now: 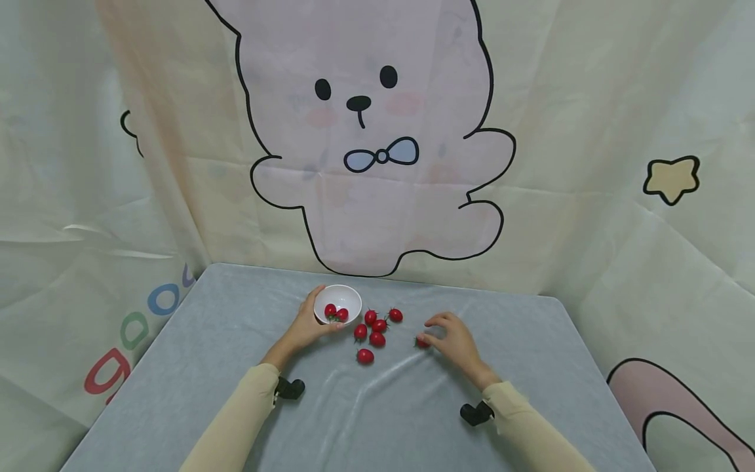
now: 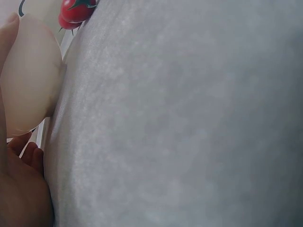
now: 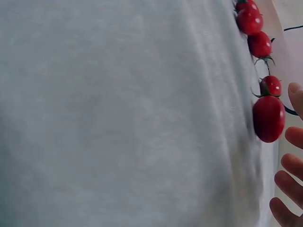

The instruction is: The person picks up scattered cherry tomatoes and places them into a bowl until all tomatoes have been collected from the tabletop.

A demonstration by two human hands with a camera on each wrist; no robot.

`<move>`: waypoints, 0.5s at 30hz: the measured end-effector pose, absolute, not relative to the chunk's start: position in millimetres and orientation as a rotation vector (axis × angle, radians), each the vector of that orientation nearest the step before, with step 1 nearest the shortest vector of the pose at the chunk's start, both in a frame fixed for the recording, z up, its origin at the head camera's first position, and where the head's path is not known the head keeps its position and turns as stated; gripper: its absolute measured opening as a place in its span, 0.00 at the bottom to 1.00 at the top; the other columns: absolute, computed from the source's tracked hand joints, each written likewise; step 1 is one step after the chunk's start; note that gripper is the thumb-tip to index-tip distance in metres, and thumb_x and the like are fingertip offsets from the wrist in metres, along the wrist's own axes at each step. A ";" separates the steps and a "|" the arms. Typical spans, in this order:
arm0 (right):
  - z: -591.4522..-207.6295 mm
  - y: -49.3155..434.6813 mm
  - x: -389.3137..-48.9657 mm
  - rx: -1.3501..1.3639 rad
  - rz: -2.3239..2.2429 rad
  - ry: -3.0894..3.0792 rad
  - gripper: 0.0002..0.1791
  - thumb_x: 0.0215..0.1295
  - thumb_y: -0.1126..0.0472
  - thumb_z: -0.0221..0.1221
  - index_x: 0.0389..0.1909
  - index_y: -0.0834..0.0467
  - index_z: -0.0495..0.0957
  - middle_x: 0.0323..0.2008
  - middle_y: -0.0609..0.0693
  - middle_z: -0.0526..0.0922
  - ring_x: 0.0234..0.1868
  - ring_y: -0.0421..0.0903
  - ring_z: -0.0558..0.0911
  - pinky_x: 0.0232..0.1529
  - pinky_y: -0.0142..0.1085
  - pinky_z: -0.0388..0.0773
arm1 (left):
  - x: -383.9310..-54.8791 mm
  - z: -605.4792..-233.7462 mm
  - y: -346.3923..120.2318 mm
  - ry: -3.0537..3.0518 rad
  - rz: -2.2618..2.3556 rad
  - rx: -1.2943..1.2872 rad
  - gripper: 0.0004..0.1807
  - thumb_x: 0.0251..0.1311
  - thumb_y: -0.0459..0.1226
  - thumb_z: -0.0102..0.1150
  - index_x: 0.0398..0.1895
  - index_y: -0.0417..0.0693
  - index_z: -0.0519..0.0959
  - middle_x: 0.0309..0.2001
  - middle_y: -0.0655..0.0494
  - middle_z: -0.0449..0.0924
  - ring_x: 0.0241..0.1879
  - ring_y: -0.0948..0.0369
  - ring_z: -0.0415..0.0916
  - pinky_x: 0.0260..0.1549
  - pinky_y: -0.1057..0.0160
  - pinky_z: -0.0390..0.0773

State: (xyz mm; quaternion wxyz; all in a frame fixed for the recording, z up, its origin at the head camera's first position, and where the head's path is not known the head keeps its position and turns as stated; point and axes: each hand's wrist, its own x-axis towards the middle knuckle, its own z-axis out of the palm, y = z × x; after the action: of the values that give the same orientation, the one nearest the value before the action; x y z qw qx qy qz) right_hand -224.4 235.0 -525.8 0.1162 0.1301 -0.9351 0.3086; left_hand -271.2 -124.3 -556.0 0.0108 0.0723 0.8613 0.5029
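My left hand [image 1: 305,326] grips a small white bowl [image 1: 354,298] from its left side, thumb along the near side and fingers behind. Two cherry tomatoes [image 1: 330,310] lie in the bowl. In the left wrist view, the bowl's pale outer wall [image 2: 35,80] shows beside the hand. My right hand [image 1: 455,339] is over a single cherry tomato [image 1: 421,343], partly hidden by the thumb in the head view. The right wrist view shows that hand's fingers [image 3: 289,183] spread and loosely bent, with a gap to the nearest red tomato [image 3: 269,120].
Several cherry tomatoes [image 1: 377,339] with green stems lie loose between the bowl and the right hand. A grey cloth with creases covers the table [image 1: 354,419]. Behind it hangs a curtain [image 1: 566,242] printed with a cartoon bear. Both sleeves carry black wrist cameras [image 1: 476,413].
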 end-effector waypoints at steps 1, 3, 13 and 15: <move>-527.1 235.1 -223.4 0.375 0.904 -2.743 0.20 0.47 0.47 0.71 0.38 0.55 0.84 0.42 0.49 0.81 0.47 0.47 0.78 0.51 0.46 0.73 | -271.2 -555.7 -124.4 2.687 1.569 0.225 0.61 0.36 0.54 0.76 0.72 0.63 0.46 0.68 0.47 0.57 0.67 0.48 0.56 0.64 0.40 0.61; -529.5 235.2 -221.3 0.363 0.910 -2.755 0.20 0.46 0.47 0.71 0.37 0.54 0.84 0.42 0.49 0.81 0.48 0.48 0.78 0.52 0.47 0.73 | -271.0 -555.1 -124.3 2.685 1.568 0.225 0.61 0.36 0.53 0.76 0.72 0.62 0.46 0.68 0.47 0.57 0.67 0.48 0.56 0.64 0.39 0.61; -543.0 237.3 -216.2 0.350 0.923 -2.743 0.18 0.44 0.47 0.72 0.36 0.50 0.83 0.43 0.47 0.80 0.48 0.47 0.77 0.53 0.47 0.72 | -271.3 -555.6 -124.4 2.677 1.586 0.228 0.61 0.36 0.53 0.76 0.72 0.63 0.47 0.68 0.47 0.58 0.66 0.48 0.57 0.64 0.40 0.61; -544.9 236.8 -216.7 0.356 0.919 -2.740 0.18 0.44 0.48 0.72 0.36 0.49 0.83 0.42 0.46 0.80 0.48 0.47 0.77 0.52 0.47 0.73 | -271.8 -556.3 -124.8 2.679 1.597 0.240 0.61 0.36 0.53 0.76 0.72 0.62 0.47 0.67 0.47 0.58 0.66 0.48 0.57 0.64 0.41 0.61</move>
State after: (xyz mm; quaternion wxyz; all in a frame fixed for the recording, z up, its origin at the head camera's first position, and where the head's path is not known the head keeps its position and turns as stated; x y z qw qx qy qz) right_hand -216.7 236.8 -544.9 0.1145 0.1213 -0.9349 0.3134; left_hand -271.8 -124.8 -556.3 0.0069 0.0769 0.8564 0.5105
